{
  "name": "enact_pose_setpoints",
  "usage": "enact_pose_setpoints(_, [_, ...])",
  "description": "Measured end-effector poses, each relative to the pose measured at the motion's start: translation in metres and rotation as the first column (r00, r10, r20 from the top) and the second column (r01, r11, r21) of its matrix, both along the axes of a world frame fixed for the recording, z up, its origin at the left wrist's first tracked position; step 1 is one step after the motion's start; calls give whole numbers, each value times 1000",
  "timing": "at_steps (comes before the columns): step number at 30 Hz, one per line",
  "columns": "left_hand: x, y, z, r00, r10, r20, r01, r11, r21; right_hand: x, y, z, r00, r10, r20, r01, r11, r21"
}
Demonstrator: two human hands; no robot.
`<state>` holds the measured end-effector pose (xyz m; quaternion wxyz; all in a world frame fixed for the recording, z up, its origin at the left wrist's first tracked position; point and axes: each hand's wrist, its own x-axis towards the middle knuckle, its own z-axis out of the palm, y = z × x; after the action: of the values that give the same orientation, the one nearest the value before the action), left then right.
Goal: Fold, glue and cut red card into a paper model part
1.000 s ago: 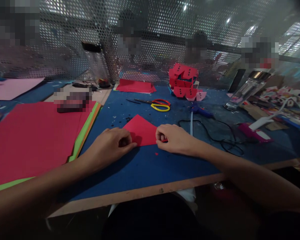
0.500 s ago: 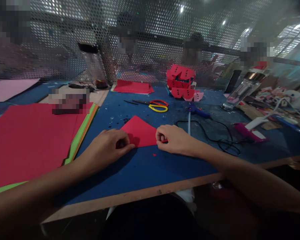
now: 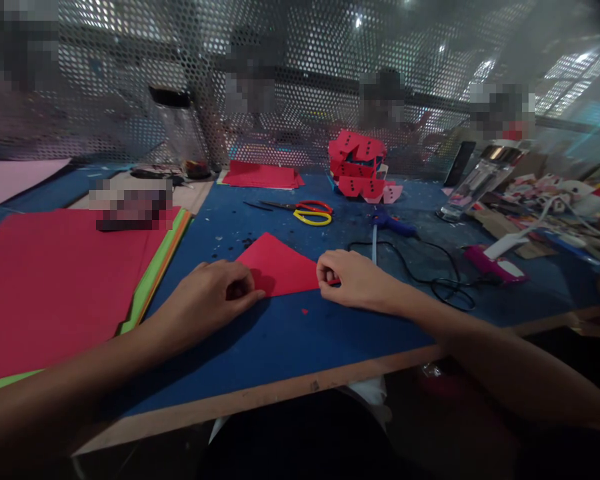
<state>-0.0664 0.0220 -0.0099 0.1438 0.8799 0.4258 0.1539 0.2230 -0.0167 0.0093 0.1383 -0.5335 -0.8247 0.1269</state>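
A folded red paper lies on the blue table, its peak pointing away from me. My left hand pinches its left corner, thumb along the near edge. At the right corner my right hand has its fingers curled closed on the paper, and a bit of red shows inside the curl. A tiny red scrap rests just in front of the near edge. Beyond the paper are scissors with one red and one yellow handle.
Large red sheets are stacked at the left. Behind stand red cut-out pieces and smaller red sheets. A blue glue gun with a black cable, a magenta device and a glass bottle are at the right.
My right hand has shifted slightly right relative to the paper's peak, and more of the paper's right side shows. The whole view has also moved a little. Both hands keep their hold.
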Motion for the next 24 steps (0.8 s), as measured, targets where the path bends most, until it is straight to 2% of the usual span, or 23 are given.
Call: enact_pose_setpoints(24, [-1,2,-3,999,-11,36,11,1000,5,30,-4,-5,999,-35,26,34,998,49])
